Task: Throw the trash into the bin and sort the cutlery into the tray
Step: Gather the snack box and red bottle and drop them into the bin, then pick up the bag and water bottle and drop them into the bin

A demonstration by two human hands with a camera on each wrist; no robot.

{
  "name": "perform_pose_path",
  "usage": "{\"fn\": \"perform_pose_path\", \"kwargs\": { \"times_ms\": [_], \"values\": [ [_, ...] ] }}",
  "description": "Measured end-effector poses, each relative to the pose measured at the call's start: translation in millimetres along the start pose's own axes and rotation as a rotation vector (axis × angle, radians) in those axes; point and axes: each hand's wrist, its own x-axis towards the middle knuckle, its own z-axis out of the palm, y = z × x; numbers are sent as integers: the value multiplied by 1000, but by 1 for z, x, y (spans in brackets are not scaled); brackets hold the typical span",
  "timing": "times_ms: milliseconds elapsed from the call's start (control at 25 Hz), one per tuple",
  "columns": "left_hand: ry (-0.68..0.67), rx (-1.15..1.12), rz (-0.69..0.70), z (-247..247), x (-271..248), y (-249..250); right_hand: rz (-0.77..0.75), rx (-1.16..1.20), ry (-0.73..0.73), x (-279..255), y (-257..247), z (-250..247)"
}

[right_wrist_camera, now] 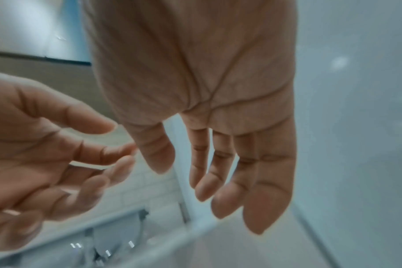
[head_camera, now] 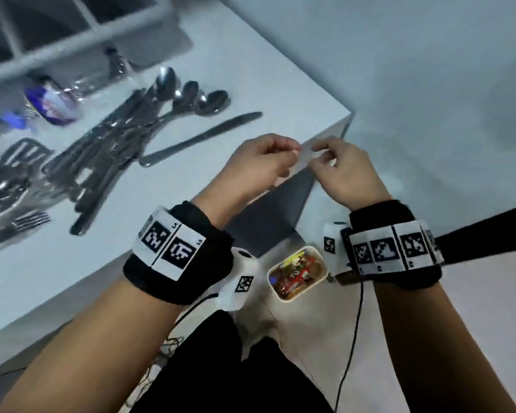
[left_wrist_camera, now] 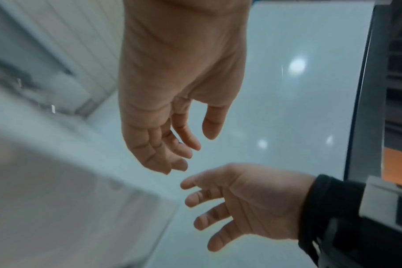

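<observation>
Hanging loosely curved with thumbs apart from the fingertips, the fingers [left_wrist_camera: 172,150] of the left hand [head_camera: 259,165] hold nothing, and both wrist views show the same of the right hand [head_camera: 346,174]: its palm is bare and its fingers are relaxed and slightly spread. From the head view the two hands almost meet, fingertip to fingertip, at the near right edge of the surface [head_camera: 251,84]. The pale strip between them reads as that edge rather than a held scrap, though blur makes this uncertain. Below the hands and nearer, on the floor, stands the small cream bin [head_camera: 287,299], already holding colourful wrappers [head_camera: 295,275], so the trash step looks partly done. It is not finished: a blue and white wrapper [head_camera: 54,105] lies on the far left part of the surface, with what seems to be clear plastic just beside it. The sorting appears barely begun, if at all. The cutlery pile [head_camera: 108,144] sprawls across the surface, with spoons [head_camera: 191,96] at its far end, a knife [head_camera: 200,138] apart on the right, forks [head_camera: 27,222] at the near left and a slotted turner [head_camera: 24,153] beside them. The grey tray [head_camera: 72,46] sits at the far left; the compartments in view look empty, but most of it is cut off.
</observation>
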Motion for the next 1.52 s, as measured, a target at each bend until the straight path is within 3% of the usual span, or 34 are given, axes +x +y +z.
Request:
{"fn": "perform_pose_path", "kwargs": {
  "times_ms": [160, 320, 480, 680, 800, 960, 1040, 1200, 1520],
  "values": [
    [224, -36, 53, -84, -37, 26, -193, 33, -40, 15, -79, 3],
    [431, -66, 62, -165, -77, 19, -339, 4, -137, 25, -152, 39],
    [649, 56, -15, -235, -113, -5, -480, 5, -214, 39, -212, 84],
    [895, 371, -237, -313, -146, -45, -675, -341, -282, 60, -268, 157],
    [874, 506, -379, -341, -152, -67, -688, -551, -313, 72, -280, 195],
    [581, 753, -695, -356, -149, -97, -718, -770, -320, 88, -287, 232],
    [488, 857, -784, -357, -149, -109, -699, -844, -338, 98, -288, 242],
    [473, 938, -747, -354, -145, -123, -684, -980, -330, 108, -289, 255],
    [522, 937, -639, -357, -143, -133, -716, -1087, -158, 107, -291, 271]
  ]
}}
